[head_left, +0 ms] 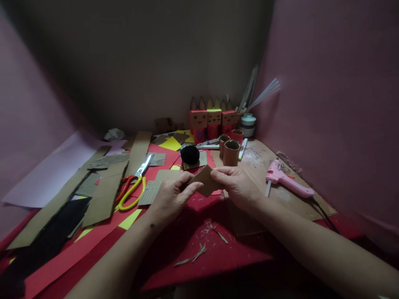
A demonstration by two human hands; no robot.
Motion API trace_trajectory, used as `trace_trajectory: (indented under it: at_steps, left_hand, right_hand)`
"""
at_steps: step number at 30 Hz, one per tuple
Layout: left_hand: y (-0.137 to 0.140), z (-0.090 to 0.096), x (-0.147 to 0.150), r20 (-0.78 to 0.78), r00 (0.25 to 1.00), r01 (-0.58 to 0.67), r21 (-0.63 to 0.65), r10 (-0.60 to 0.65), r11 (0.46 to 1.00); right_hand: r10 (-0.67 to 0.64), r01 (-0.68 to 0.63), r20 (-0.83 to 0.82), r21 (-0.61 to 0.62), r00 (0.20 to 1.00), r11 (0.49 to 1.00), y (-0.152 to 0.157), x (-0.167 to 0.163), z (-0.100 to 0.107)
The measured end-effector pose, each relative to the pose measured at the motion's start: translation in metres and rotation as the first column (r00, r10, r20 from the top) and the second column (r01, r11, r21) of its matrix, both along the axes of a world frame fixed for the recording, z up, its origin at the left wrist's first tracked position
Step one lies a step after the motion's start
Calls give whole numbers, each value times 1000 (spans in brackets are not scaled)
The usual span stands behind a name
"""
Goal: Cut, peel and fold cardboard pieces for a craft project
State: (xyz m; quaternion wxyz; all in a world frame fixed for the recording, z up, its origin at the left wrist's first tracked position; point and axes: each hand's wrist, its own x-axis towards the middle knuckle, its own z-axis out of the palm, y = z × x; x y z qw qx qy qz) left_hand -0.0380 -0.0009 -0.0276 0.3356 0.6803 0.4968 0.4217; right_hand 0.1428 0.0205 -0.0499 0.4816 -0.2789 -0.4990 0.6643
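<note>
A small square piece of cardboard (205,179) is held up over the front of the table between both hands. My left hand (174,194) pinches its left side, thumb in front. The right side is gripped by my right hand (233,182) with thumb and fingers. Just behind the piece sits a round black object (190,155). Two brown cardboard tubes (232,154) stand upright beyond my right hand. To the left of my left hand lie scissors (134,182) with red and yellow handles, their blades pointing away.
A pink glue gun (288,179) lies on a cardboard sheet at right, its cord trailing forward. Cardboard strips (106,194) and coloured paper cover the left side. At the back stand several box-headed paper figures (213,118) beside a small jar (248,124). Shreds (199,252) litter the red tablecloth.
</note>
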Motion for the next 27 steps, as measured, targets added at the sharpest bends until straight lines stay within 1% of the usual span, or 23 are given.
trace_trajectory:
  at_steps: [2, 4, 5, 6, 7, 8, 10, 11, 13, 16, 18, 20, 24, 26, 27]
  left_hand:
    - [0, -2, 2, 127, 992, 6, -94, 6, 996]
    - [0, -3, 5, 227, 974, 24, -206, 24, 978]
    - [0, -4, 6, 237, 971, 20, -230, 36, 973]
    - [0, -5, 7, 220, 974, 2, -224, 49, 975]
    - [-1, -5, 8, 184, 981, -24, -187, 59, 982]
    - [-1, -5, 8, 136, 989, -47, -123, 64, 991]
    - [-1, -4, 6, 20, 998, -61, 45, 60, 997]
    - [-1, -4, 5, -44, 997, -52, 128, 59, 990]
    - [-1, -5, 2, -164, 985, -6, 253, 49, 968]
    - [-1, -8, -1, -321, 947, 121, 340, -6, 933]
    - [-2, -12, -1, -375, 927, 189, 397, -30, 898]
    - [-4, -15, 0, -360, 933, 181, 458, -4, 870]
    - [-7, -19, 3, -189, 975, -13, 485, 120, 874]
    - [-7, -20, 4, -143, 978, -59, 503, 151, 862]
    - [-7, -20, 5, -141, 979, -57, 513, 150, 856]
  right_hand:
    - [-61, 62, -48, 25, 997, 998, 0, -2, -1]
    - [-125, 129, -114, 26, 986, 991, 1, -4, -3]
    - [-141, 144, -137, 10, 980, 990, 1, -5, -4]
    - [-145, 145, -152, -14, 978, 989, 2, -5, -4]
    - [-135, 130, -160, -43, 978, 991, 2, -6, -3]
    - [-115, 104, -165, -70, 980, 992, 2, -5, -2]
    - [-41, 25, -159, -101, 986, 995, 1, -3, 0]
    - [1, -17, -154, -101, 988, 995, 0, -2, 2]
    - [86, -98, -126, -87, 988, 991, -2, 0, 5]
    - [160, -163, -40, -93, 986, 982, -3, 1, 5]
    - [183, -182, -2, -107, 983, 978, -2, -1, 2]
    - [191, -192, -24, -106, 981, 976, -1, -3, 0]
    - [176, -191, -135, -108, 975, 976, 0, -8, -5]
    - [174, -196, -174, -120, 969, 973, -1, -10, -6]
    - [176, -201, -189, -125, 966, 972, -1, -11, -6]
